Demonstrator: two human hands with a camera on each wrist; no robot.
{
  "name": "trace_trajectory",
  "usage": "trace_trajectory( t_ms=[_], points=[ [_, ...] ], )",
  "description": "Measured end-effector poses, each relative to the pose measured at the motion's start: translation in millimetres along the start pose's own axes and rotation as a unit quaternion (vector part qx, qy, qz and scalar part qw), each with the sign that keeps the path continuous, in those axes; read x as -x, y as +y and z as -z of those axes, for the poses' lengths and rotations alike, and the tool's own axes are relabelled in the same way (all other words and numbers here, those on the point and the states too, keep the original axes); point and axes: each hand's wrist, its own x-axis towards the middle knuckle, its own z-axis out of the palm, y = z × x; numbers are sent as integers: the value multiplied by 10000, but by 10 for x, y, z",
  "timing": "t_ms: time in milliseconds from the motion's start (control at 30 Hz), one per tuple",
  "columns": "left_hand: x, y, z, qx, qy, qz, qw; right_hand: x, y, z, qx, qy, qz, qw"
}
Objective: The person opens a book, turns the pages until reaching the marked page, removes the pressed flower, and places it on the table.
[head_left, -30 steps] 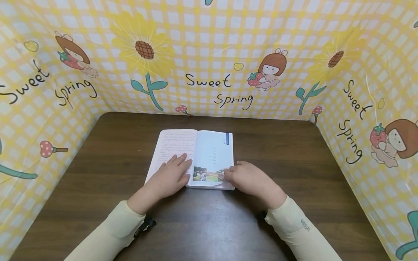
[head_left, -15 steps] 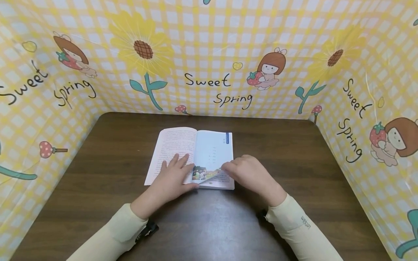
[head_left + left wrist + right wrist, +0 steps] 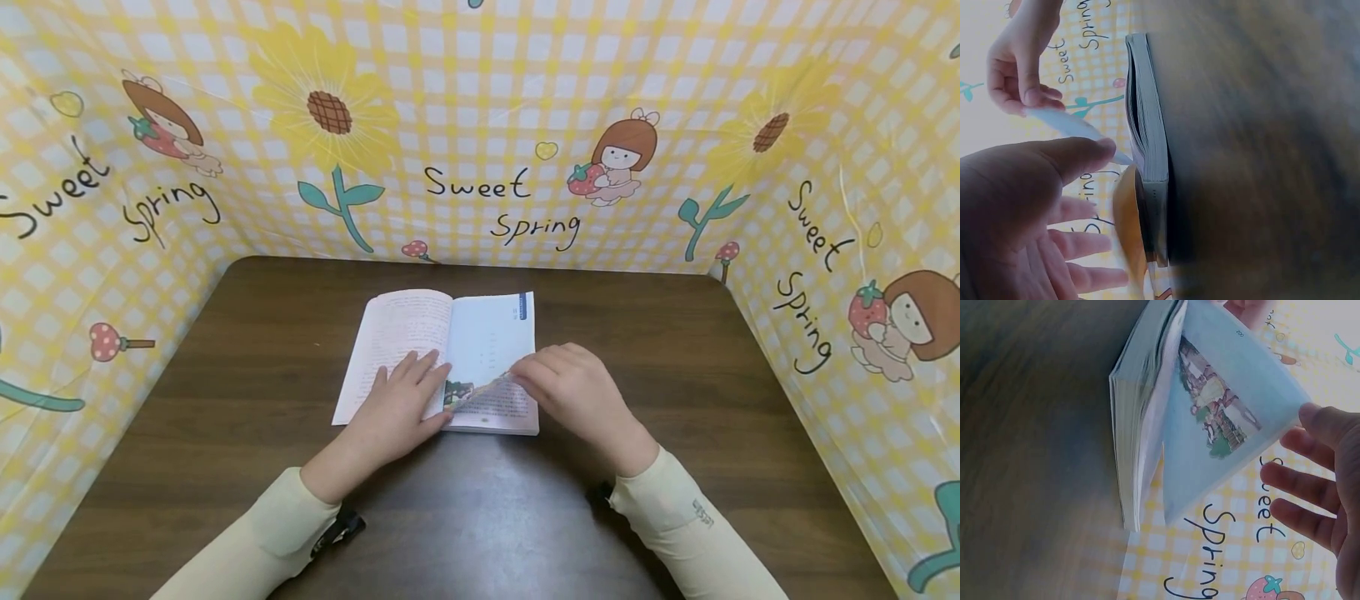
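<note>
Quietly, at the middle of a dark wood-grained table point(image 3: 645, 333), an open book point(image 3: 431, 333) lies face up, its blue illustrated page point(image 3: 480, 329) raised at the four o'clock corner. A person's right hand point(image 3: 573, 392), reaching in from five o'clock, pinches that corner between thumb and forefinger, the other fingers loosely bent. The left hand point(image 3: 401, 408), in from seven o'clock, spreads its fingers over the printed page point(image 3: 397, 325) on the nine o'clock side, gripping nothing; whether its thumb touches the raised sheet is hard to tell. The lone sheet looks light and limp, likely to crease or tear under a hard pull, and its smooth face may slip; the free outer corner, taken lightly between thumb and fingertip, seems the surest hold. The book as a whole appears moderately heavy and floppy, apt to spring shut unless a palm weighs down the nine o'clock side. Seen from the wrists, the page block is a thick stack of trimmed edges with a dark gap between leaves, while the raised sheet bows into a pale triangle carrying a colored picture point(image 3: 1219, 406). Cream sleeves point(image 3: 262, 517), soft and close-fitting, cover the forearms. Toward twelve o'clock rises a lightly creased, yellow-and-white checked cloth point(image 3: 465, 100) printed with sunflowers and the words "Sweet Spring."
</note>
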Motion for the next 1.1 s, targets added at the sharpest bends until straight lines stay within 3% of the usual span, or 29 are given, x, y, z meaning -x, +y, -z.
trace_trajectory(
  t_ms=[133,267,433,600,833,933,1100],
  points=[
    [-3,8,18,-50,360,-35,9993,-5,37,14,-58,356,-326,9988],
    [-9,-2,31,-252,882,-179,9956,10,65,16,4,223,-783,9967],
    [2,-28,48,-831,1488,-475,9842,21,77,-9,-66,-630,-1291,9896],
    [4,-58,78,-1392,1797,-786,9706,32,67,-51,-149,-1717,-1551,9728],
    [4,-130,113,-1802,1477,-1108,9662,61,48,-94,-236,-2268,-1551,9612],
    [-1,-166,129,-1754,1090,-1037,9729,79,47,-109,-288,-2411,-1479,9587],
    [-18,-244,121,-1139,242,-801,9900,106,39,-147,-569,-2794,-1235,9505]
  ],
)
